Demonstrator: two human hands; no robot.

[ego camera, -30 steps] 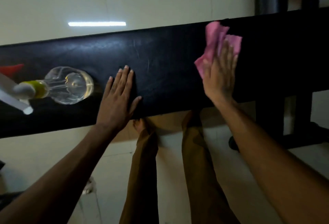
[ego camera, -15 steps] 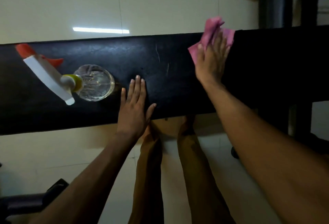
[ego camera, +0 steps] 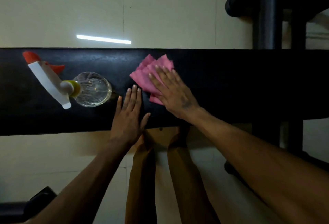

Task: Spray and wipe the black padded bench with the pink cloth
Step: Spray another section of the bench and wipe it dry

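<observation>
The black padded bench (ego camera: 231, 85) runs across the view from left to right, and the pink cloth (ego camera: 151, 74) lies crumpled on its top, a little right of the middle. The right hand (ego camera: 170, 90) rests flat on the cloth, fingers spread wide and pressing it against the padding rather than pinching it. The left hand (ego camera: 129, 117) lies open, palm down, on the bare padding just beside the cloth, seemingly as a brace. A clear spray bottle (ego camera: 71, 86) with a white and red trigger head stands on the bench near the left hand, untouched. The step in hand looks to be the wiping, with the bottle set aside. The next stroke would call for steady downward pressure and a sweep that stops short of the bottle, so it is not knocked over
</observation>
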